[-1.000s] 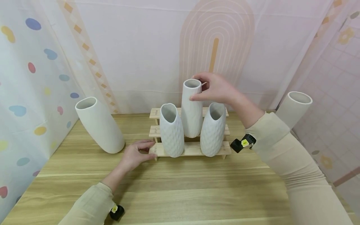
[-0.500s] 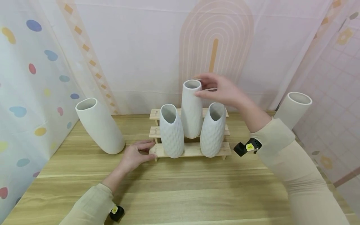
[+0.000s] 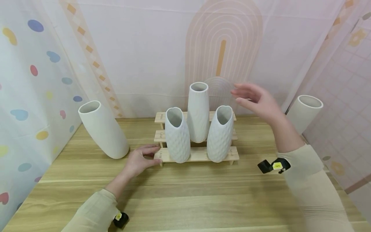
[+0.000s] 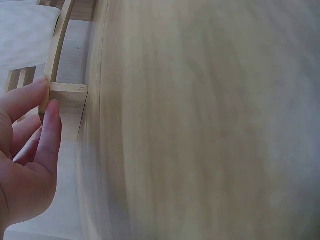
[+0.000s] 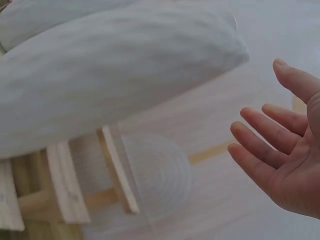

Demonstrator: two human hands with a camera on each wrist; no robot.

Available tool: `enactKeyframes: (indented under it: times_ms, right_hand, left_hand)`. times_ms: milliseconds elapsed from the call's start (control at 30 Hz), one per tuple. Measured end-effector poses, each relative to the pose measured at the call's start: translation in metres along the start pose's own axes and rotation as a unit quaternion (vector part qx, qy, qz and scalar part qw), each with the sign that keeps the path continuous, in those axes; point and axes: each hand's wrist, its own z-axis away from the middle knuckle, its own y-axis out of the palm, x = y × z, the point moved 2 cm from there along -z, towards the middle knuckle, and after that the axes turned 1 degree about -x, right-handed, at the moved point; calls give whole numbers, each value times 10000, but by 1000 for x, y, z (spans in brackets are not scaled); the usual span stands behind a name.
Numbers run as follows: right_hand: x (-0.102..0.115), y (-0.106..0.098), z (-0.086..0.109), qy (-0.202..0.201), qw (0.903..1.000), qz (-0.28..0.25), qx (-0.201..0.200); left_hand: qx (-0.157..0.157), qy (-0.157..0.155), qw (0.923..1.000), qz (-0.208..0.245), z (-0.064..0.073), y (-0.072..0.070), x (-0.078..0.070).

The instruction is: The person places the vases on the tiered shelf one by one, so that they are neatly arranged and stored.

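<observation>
My left hand (image 3: 139,161) pinches the left end of the lowest step of a three-tier wooden display stand (image 3: 198,154); the left wrist view shows thumb and fingers on either side of the slat end (image 4: 59,47). Two dimpled white vases with slanted mouths, the front left vase (image 3: 178,141) and the front right vase (image 3: 219,141), stand on the lowest step. Behind and between them rises a taller round-mouthed white vase (image 3: 198,116), its base on the middle step. My right hand (image 3: 258,100) hangs in the air right of the vases, fingers loosely bent around nothing.
A smooth white vase (image 3: 104,130) stands on the wooden table (image 3: 185,196) to the left. Another white vase (image 3: 302,112) is at the far right, partly behind my right forearm. Patterned curtains (image 3: 145,58) close off the back and sides.
My right hand has let go of the tall middle vase and moved away to the right. That vase stays in place on the stand. My left hand has not moved.
</observation>
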Motion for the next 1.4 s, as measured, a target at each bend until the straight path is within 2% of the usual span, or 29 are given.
enactKeyframes:
  times_ms: [133, 367, 467, 667, 900, 1200, 1267, 1400]
  right_hand:
    - [-20, -11, 20, -60, 9997, -45, -233]
    - [-61, -22, 58, 135, 9986, 267, -445]
    - [-79, -24, 76, 192, 9980, 238, -561]
    - [-105, -30, 110, 658, 9944, -27, -824]
    - [-120, -51, 142, 961, 9849, -349, -1396]
    - [-128, -80, 165, 1219, 9712, -729, -1912]
    - [-128, -86, 169, 1348, 9681, -552, -2041]
    - [-129, -94, 174, 1756, 9567, 194, -2314]
  left_hand:
    - [11, -22, 10000, -22, 0, 0, 0]
    - [-7, 22, 10000, -3, -1, 0, 1]
    - [-23, 36, 10000, 11, -1, 0, 1]
    - [8, -5, 10000, 70, -1, 1, 1]
    - [12, 6, 10000, 40, 0, 3, 2]
    - [-20, -15, 10000, 40, -1, 3, 3]
    - [-17, -29, 10000, 54, -1, 3, 3]
    - [-14, -15, 10000, 25, 0, 3, 2]
